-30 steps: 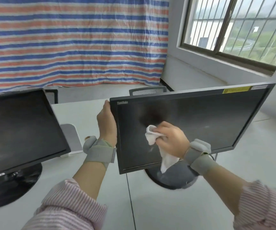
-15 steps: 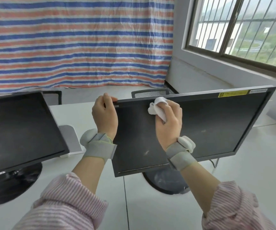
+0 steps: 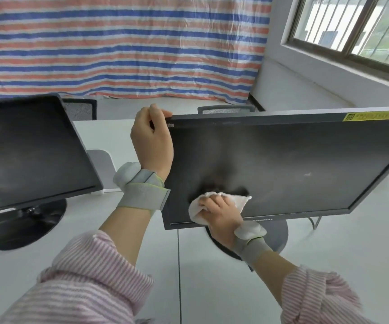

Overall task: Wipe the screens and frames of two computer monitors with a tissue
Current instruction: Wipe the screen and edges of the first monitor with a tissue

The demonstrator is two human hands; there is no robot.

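Observation:
Two black monitors stand on a white desk. The right monitor (image 3: 294, 160) fills the middle and right of the view, its dark screen dusty. My left hand (image 3: 151, 141) grips its top left corner. My right hand (image 3: 221, 213) presses a crumpled white tissue (image 3: 212, 204) against the lower left of that screen, just above the bottom frame. The left monitor (image 3: 27, 150) stands apart at the left on a round black base, untouched. Both wrists wear grey bands.
The white desk (image 3: 212, 277) has a seam running toward me. A small white stand (image 3: 100, 164) sits between the monitors. Two chair backs (image 3: 226, 109) show behind the desk. A striped tarp hangs at the back, a barred window at the right.
My right hand has swept the tissue from the screen's top edge down to its lower left. My left hand keeps hold of the top left corner.

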